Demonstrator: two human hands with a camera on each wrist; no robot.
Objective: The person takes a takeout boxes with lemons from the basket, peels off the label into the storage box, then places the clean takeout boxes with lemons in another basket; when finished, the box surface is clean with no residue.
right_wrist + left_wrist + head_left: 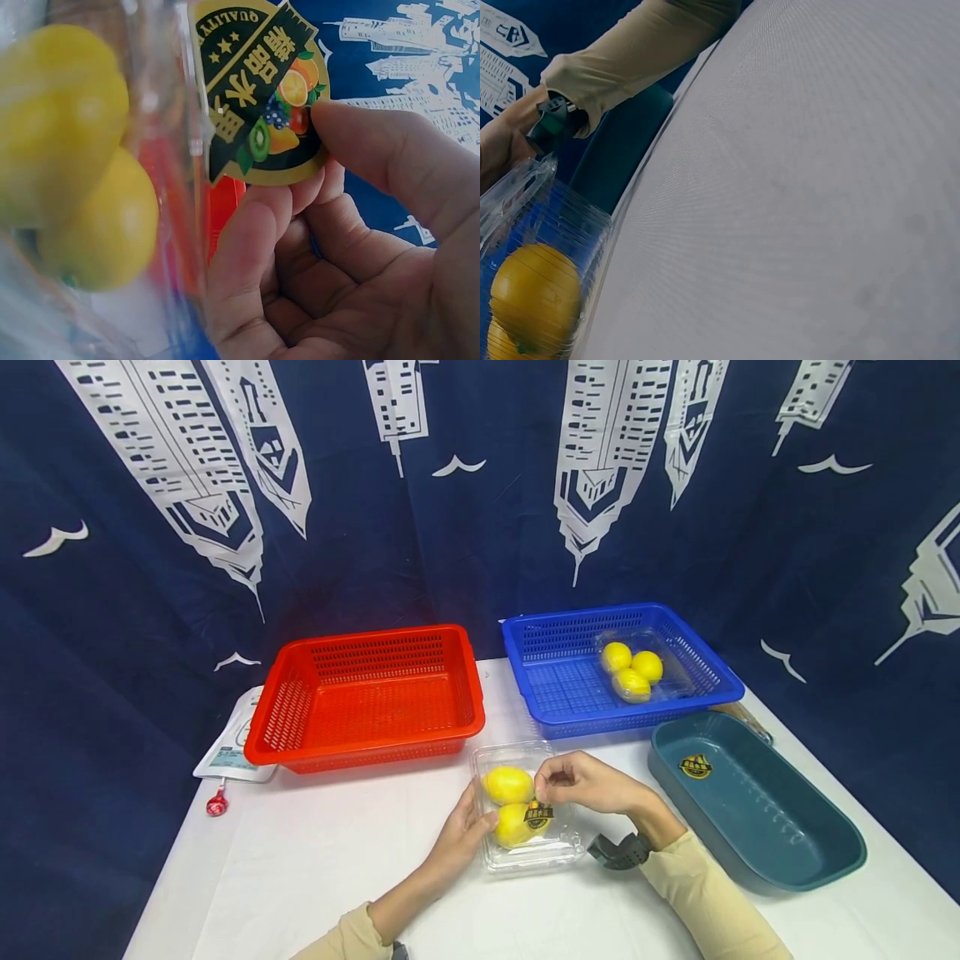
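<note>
A clear plastic clamshell box [525,858] with yellow lemons [507,785] inside is in the middle of the table in the head view. My left hand [463,827] grips its left side, thumb over the top. Above the box's right part, my right hand [588,783] pinches the edge of a round black-and-gold fruit sticker [262,97] between thumb and finger. In the right wrist view the sticker stands close against the box wall, beside the lemons [56,120]. The left wrist view catches the box's corner and lemons [536,296], but my left hand is out of its sight.
A red basket [375,750] stands at the back left. Beside it, a blue basket [555,727] holds another clear box of lemons [632,683]. At right is a teal tray [780,810] with a similar sticker [696,766] in it. A red lollipop [217,803] and white pouch [236,752] lie left.
</note>
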